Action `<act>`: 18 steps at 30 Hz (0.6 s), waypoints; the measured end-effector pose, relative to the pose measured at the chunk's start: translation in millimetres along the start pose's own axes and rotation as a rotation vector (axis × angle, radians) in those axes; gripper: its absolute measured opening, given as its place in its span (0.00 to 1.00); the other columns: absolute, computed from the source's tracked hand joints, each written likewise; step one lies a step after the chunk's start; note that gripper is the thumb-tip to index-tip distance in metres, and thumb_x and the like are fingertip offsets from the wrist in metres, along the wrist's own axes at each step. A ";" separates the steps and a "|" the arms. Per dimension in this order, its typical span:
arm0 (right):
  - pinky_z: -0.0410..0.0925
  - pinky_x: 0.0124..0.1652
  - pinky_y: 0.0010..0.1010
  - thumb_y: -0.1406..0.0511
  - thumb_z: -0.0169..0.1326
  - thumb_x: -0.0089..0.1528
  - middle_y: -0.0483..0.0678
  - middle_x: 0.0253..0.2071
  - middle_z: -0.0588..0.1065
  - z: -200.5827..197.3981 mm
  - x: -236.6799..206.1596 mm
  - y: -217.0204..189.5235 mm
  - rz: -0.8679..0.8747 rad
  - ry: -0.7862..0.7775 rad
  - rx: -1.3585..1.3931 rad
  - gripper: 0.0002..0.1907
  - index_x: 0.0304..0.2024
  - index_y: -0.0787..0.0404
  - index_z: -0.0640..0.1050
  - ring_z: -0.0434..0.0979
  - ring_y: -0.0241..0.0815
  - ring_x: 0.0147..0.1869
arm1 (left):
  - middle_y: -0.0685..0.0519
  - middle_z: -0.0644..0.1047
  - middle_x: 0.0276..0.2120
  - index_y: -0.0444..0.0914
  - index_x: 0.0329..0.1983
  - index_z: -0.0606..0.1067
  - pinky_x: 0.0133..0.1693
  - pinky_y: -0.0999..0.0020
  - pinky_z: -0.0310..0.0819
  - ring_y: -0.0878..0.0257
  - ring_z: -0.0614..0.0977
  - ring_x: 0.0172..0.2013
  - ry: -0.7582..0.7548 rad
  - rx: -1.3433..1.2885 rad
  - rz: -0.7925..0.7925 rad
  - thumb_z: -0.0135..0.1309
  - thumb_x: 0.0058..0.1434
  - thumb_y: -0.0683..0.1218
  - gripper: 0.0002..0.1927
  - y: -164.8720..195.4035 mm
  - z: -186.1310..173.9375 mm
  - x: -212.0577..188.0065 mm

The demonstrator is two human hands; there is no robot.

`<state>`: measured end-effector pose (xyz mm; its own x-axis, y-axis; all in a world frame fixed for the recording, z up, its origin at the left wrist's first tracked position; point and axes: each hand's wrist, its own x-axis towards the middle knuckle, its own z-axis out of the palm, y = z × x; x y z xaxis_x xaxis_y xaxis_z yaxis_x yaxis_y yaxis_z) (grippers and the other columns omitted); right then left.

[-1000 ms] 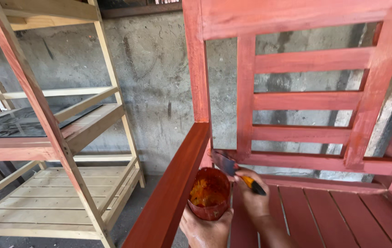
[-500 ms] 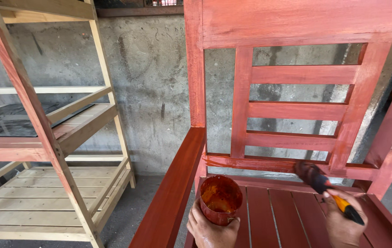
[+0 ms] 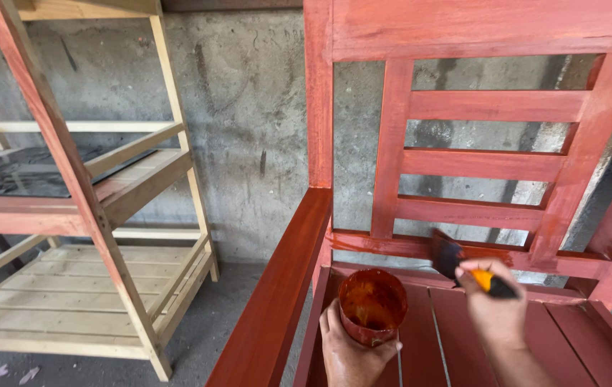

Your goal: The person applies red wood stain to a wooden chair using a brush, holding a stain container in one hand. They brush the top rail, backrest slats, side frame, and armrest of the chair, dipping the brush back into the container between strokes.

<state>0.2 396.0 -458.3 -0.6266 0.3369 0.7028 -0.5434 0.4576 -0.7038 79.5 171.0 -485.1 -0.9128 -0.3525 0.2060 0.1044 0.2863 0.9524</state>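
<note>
**Red-Stained Bench Under Brush, Paint Cup Held Close**

A wooden bench (image 3: 463, 165) of flat rails and square posts was observed at the right of the scene, coated in a red-brown stain. The coating was seen to be uneven on the upper back rail, where lighter streaks showed through, and wet and glossy along the lowest back rail (image 3: 392, 245). The armrest (image 3: 277, 294) was noted as a smooth, darker plank running from the near edge toward the far corner post. The seat slats (image 3: 556, 337) were recorded as stained, with narrow gaps between them.

A small round cup (image 3: 372, 304), smeared inside and out with orange-red stain, was found held over the near left corner of the seat, just beside the armrest. The left hand (image 3: 352, 351) was seen wrapped about its lower wall from below, fingers closed on it, the mouth of the cup tilted toward the viewer.

A flat paintbrush (image 3: 463, 265), with dark bristles and an orange-and-black handle, was noted in the right hand (image 3: 495, 308). The hand was closed over the handle, knuckles up, wrist rising from the near edge. The bristles were laid against the lowest back rail, right of the cup and apart from it.

A rough grey concrete wall (image 3: 248, 129), stained and mottled, was recorded behind. At the left stood an unfinished pale timber frame (image 3: 84, 287) with slatted lower shelf, one leaning post (image 3: 62, 150) partly stained red.
</note>
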 end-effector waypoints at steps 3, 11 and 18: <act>0.72 0.46 0.27 0.71 0.65 0.57 0.46 0.40 0.81 -19.7 25.1 -40.3 0.053 -0.254 0.070 0.07 0.38 0.62 0.82 0.79 0.36 0.44 | 0.46 0.67 0.59 0.42 0.69 0.58 0.64 0.53 0.68 0.49 0.68 0.63 0.050 0.026 -0.028 0.81 0.29 0.46 0.63 -2.4 -0.5 -1.7; 0.75 0.41 0.31 0.73 0.65 0.49 0.46 0.35 0.84 -45.2 70.1 -158.5 -0.045 -0.806 0.085 0.10 0.34 0.61 0.83 0.82 0.37 0.39 | 0.48 0.71 0.60 0.42 0.67 0.61 0.64 0.49 0.61 0.46 0.65 0.64 0.106 0.013 0.183 0.79 0.30 0.43 0.59 -2.1 -6.6 -3.7; 0.76 0.46 0.29 0.76 0.59 0.53 0.39 0.33 0.86 36.6 10.9 -179.9 0.066 -1.276 -0.279 0.10 0.31 0.57 0.83 0.85 0.31 0.42 | 0.49 0.68 0.62 0.42 0.68 0.58 0.66 0.52 0.61 0.47 0.62 0.65 0.011 0.028 0.123 0.78 0.32 0.44 0.60 1.3 -9.5 -6.0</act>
<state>70.6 287.2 -327.8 -0.8160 -0.5771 -0.0334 -0.4547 0.6764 -0.5794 88.9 165.0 -483.0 -0.8893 -0.3230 0.3239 0.2043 0.3531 0.9130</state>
